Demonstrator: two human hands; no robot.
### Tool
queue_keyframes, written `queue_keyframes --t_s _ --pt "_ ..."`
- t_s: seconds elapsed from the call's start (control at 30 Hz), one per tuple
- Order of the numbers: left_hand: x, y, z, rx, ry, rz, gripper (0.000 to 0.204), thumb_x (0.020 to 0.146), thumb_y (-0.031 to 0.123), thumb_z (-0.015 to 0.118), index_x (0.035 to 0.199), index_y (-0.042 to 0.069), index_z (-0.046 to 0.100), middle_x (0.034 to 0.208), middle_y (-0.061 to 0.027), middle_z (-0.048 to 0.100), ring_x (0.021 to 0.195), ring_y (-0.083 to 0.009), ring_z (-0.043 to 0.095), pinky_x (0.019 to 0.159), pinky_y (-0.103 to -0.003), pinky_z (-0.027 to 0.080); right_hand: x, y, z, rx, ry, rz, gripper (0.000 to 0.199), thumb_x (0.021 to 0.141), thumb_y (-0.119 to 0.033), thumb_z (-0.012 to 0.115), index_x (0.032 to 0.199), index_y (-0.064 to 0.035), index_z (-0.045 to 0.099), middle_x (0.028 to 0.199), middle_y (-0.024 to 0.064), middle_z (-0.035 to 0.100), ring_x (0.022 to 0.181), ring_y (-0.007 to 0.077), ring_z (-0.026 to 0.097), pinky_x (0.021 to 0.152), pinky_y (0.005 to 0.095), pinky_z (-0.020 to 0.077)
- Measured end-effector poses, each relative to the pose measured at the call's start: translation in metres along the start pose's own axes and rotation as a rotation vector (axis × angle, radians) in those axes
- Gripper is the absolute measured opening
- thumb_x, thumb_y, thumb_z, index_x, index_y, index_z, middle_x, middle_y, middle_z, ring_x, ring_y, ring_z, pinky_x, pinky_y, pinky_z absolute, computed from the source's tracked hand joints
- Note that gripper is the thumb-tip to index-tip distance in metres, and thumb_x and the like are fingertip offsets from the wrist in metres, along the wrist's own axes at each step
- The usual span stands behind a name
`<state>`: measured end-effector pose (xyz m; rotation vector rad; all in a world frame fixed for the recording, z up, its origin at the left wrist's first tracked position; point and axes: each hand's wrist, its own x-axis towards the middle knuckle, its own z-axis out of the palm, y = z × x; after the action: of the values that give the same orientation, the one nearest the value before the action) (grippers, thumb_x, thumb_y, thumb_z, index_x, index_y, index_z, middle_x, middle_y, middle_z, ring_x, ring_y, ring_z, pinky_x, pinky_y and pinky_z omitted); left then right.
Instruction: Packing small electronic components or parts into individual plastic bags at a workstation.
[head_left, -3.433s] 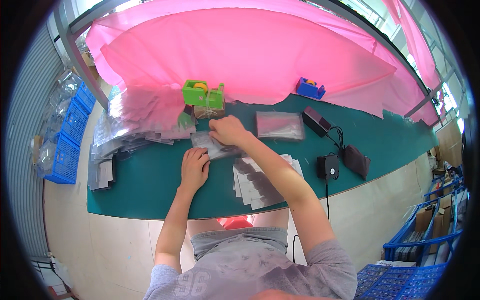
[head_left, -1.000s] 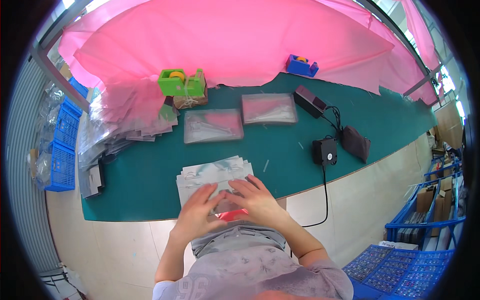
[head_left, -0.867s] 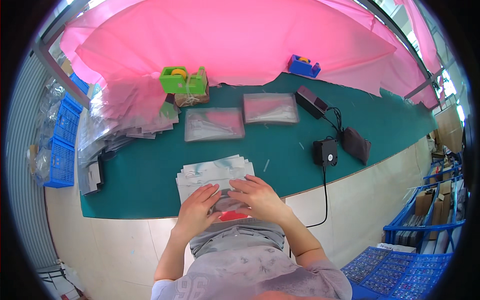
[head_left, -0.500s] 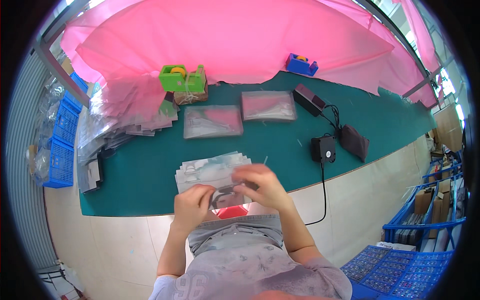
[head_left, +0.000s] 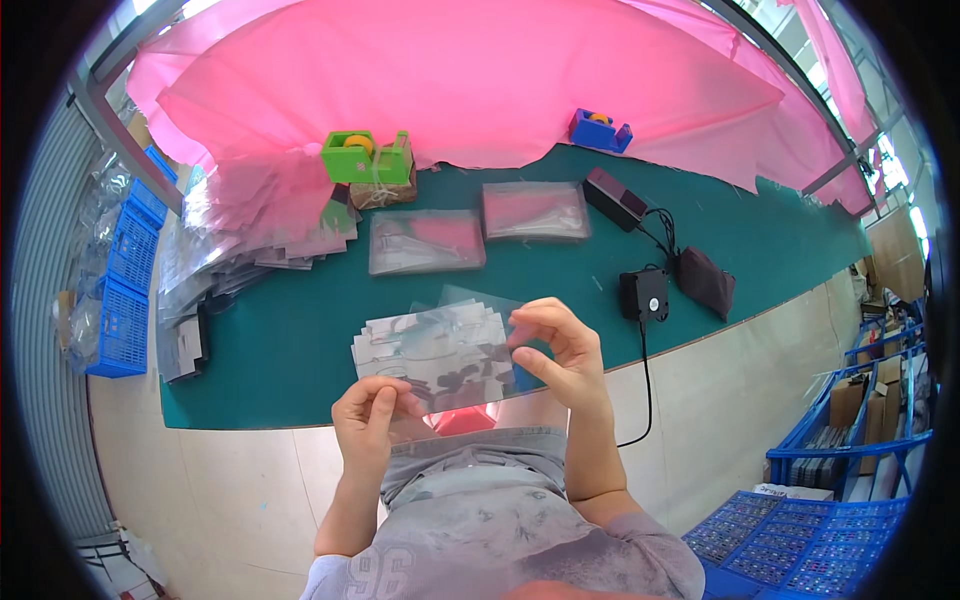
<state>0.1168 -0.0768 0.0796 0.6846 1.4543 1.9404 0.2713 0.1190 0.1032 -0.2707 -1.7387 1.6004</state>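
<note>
A clear plastic sleeve [head_left: 468, 365] with grey-and-white printed pieces lies over the table's front edge, partly overhanging it. My left hand [head_left: 368, 412] pinches its near left corner between thumb and fingers. At the right edge is my right hand [head_left: 562, 350], thumb and fingers apart, fingertips touching or very close to the film. Under the sleeve, a small fanned stack of similar sheets [head_left: 372, 340] shows its stepped left edges. A clear film corner [head_left: 470, 296] sticks out beyond the far side. How many layers my left hand grips is hidden.
Two neat stacks of sleeves, a left one [head_left: 425, 243] and a right one [head_left: 536, 212], lie ahead. Green [head_left: 350, 160] and blue [head_left: 598, 131] tape dispensers stand behind. A loose sleeve pile [head_left: 255, 215] covers the left. A black box [head_left: 642, 295] with cables and a dark pouch [head_left: 705, 283] sit right.
My right hand has moved right from over the sheets to the sleeve's right edge, its fingers spreading. My left hand has shifted slightly left and down. A film corner now shows at the far side.
</note>
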Motion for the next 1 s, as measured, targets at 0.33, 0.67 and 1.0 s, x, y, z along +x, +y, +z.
queue_keyframes --t_s 0.33,0.67,1.0 --pt "0.009 0.028 0.038 1.224 -0.141 0.803 0.054 0.076 0.011 0.072 0.129 0.009 0.060 0.132 -0.0127 0.054 0.127 -0.0301 0.047 0.111 -0.050 0.025 -0.009 -0.013 0.014 -0.206 -0.194 0.007 0.045 0.078 0.010 0.070 0.122 0.0015 0.062 0.081 0.0049 0.065 0.072 0.0117 0.062 0.067 0.0254 0.0505" --pt "0.023 0.027 0.044 1.072 -0.356 0.594 0.052 0.079 0.020 0.073 0.128 0.008 0.062 0.080 -0.0053 0.049 0.070 -0.0226 0.047 0.064 -0.035 0.033 -0.014 -0.020 0.014 -0.447 -0.148 -0.178 0.038 0.070 0.006 0.076 0.107 0.0002 0.070 0.080 0.0071 0.065 0.069 0.0157 0.065 0.061 0.0260 0.0502" --pt "0.023 0.018 0.042 1.065 -0.373 0.629 0.030 0.082 0.016 0.070 0.111 0.009 0.070 0.072 -0.0033 0.055 0.069 -0.0207 0.054 0.062 -0.035 0.036 -0.016 -0.020 0.015 -0.462 -0.090 -0.091 0.024 0.067 0.001 0.080 0.090 -0.0044 0.074 0.076 0.0055 0.061 0.066 0.0144 0.059 0.057 0.0243 0.0470"
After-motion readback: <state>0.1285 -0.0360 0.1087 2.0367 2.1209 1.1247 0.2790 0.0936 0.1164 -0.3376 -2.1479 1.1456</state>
